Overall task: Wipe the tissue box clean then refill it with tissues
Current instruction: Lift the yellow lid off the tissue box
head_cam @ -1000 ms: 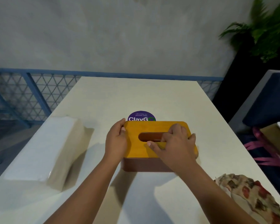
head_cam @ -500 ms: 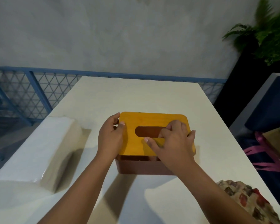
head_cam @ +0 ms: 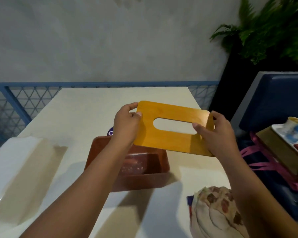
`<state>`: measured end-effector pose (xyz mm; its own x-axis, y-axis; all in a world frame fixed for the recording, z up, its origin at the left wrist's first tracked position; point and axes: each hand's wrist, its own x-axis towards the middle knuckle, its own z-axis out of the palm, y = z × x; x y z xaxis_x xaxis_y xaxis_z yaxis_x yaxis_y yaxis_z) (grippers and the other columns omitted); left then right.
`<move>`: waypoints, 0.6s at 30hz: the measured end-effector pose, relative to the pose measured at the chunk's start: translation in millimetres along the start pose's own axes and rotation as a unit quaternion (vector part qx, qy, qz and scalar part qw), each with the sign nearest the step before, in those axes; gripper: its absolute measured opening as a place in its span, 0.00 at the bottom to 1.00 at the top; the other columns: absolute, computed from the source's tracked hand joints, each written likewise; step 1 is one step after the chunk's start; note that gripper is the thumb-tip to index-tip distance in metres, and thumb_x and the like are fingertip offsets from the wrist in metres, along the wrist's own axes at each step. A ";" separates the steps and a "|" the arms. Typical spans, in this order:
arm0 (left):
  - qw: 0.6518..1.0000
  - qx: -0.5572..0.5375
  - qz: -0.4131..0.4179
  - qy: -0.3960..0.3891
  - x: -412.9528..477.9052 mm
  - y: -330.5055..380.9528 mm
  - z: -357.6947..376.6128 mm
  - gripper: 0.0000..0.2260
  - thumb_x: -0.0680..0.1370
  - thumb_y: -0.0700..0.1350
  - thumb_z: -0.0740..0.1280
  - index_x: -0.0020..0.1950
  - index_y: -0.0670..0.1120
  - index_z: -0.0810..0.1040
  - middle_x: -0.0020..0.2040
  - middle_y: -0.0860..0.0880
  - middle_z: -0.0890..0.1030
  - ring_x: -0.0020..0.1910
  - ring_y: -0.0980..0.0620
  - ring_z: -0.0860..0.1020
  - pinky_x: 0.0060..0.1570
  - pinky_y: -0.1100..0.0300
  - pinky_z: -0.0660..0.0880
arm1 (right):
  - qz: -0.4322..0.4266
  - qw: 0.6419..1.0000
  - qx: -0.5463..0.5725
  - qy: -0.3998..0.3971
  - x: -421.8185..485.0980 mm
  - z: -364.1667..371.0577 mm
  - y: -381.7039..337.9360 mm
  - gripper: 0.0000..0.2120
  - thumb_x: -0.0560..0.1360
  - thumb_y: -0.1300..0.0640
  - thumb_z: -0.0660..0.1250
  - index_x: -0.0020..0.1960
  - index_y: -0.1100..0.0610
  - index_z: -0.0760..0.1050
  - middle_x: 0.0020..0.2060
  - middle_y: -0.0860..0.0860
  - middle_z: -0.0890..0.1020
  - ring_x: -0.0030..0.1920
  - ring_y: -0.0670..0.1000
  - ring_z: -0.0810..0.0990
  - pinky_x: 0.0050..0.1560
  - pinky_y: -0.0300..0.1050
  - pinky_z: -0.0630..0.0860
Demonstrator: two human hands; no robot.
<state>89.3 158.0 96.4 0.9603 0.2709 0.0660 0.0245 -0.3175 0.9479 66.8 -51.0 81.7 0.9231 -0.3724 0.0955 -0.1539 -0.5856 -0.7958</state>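
Note:
The yellow wooden lid (head_cam: pixel 169 140) with its oval slot is lifted off and held in the air, tilted toward me. My left hand (head_cam: pixel 126 124) grips its left edge and my right hand (head_cam: pixel 213 133) grips its right edge. Below it the brown box base (head_cam: pixel 144 179) sits uncovered on the cream table (head_cam: pixel 96 109), with a crumpled clear wrapper (head_cam: pixel 134 164) inside. A wrapped pack of white tissues (head_cam: pixel 19 170) lies at the left. A patterned cloth (head_cam: pixel 215 212), bunched up, rests at the table's near right corner.
A purple round sticker (head_cam: pixel 110 133) peeks out behind the box base. A blue mesh railing (head_cam: pixel 15 107) runs behind the table. To the right are a dark blue seat (head_cam: pixel 273 100), a tray of small items (head_cam: pixel 292 134) and a green plant (head_cam: pixel 268 31).
Both hands were pressing on the closed box; they have since lifted the lid up and to the right, uncovering the brown base. The camera view has shifted closer.

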 end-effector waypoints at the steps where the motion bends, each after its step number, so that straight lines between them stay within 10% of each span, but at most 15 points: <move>1: 1.000 0.004 0.007 -0.007 2.1 2.6 8.3 0.16 0.80 0.43 0.60 0.68 0.49 0.70 0.60 0.50 0.74 0.50 0.54 0.70 0.51 0.58 0.68 | 0.026 0.999 0.022 -0.013 4.6 -4.9 7.5 0.33 0.73 0.47 0.69 0.73 0.52 0.59 0.69 0.53 0.66 0.66 0.57 0.68 0.54 0.51 0.70; 9: 0.976 0.183 0.051 -0.105 18.4 10.2 100.1 0.17 0.79 0.42 0.61 0.68 0.44 0.69 0.65 0.44 0.74 0.61 0.45 0.74 0.54 0.57 0.70 | 0.134 0.991 0.023 -0.012 35.7 -27.3 83.1 0.34 0.68 0.50 0.75 0.68 0.60 0.66 0.59 0.56 0.75 0.51 0.54 0.74 0.43 0.47 0.71; 18: 0.870 0.461 0.022 -0.170 14.2 -11.5 168.5 0.20 0.73 0.40 0.69 0.64 0.42 0.69 0.61 0.43 0.71 0.60 0.43 0.72 0.50 0.56 0.71 | 0.156 0.987 -0.012 -0.027 49.9 -9.3 146.6 0.27 0.62 0.48 0.79 0.47 0.67 0.74 0.41 0.59 0.80 0.36 0.55 0.79 0.25 0.38 0.63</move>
<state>149.4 12.4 33.9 0.9887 0.0054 -0.1496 0.0480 -0.9580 0.2826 87.1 -162.2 -24.6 0.8470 -0.4987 -0.1843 -0.4414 -0.4663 -0.7667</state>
